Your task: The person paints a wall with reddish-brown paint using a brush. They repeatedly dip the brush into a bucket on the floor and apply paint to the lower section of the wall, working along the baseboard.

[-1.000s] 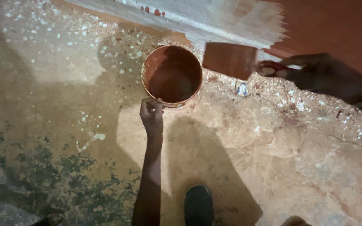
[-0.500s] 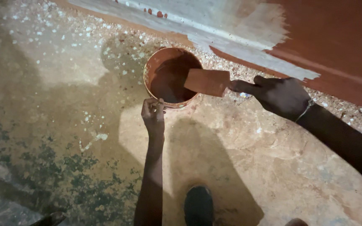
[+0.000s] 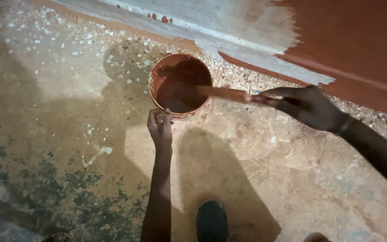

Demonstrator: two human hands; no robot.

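Lying almost level across the view, the paintbrush [image 3: 222,93] runs its long axis from about three o'clock to nine o'clock, handle end to the right and bristle end dipped into the paint bucket [image 3: 180,85], where the bristles are sunk out of sight in the paint. The right hand [image 3: 307,106] has its grip closed on the handle end, fingers wrapped round it. The left hand [image 3: 160,127] grips the bucket's near rim at about six o'clock, fingers pinched narrow over the edge. The bucket stands upright on the floor [image 3: 68,134], in the upper middle of the view, just short of the wall [image 3: 229,22] at twelve o'clock. Round and open-topped, it is coated inside and out with reddish-brown paint, and the pool within is dark and smooth. The brush handle is smeared the same reddish brown. From one to three o'clock the wall is covered in that colour, with a ragged edge where the paint [image 3: 359,40] meets the bare pale grey part. The floor is rough, mottled tan and green, flecked with pale spots near the wall. At six o'clock a dark shoe [image 3: 211,220] rests on the floor, well apart from the bucket, and nothing lies between brush and bucket.
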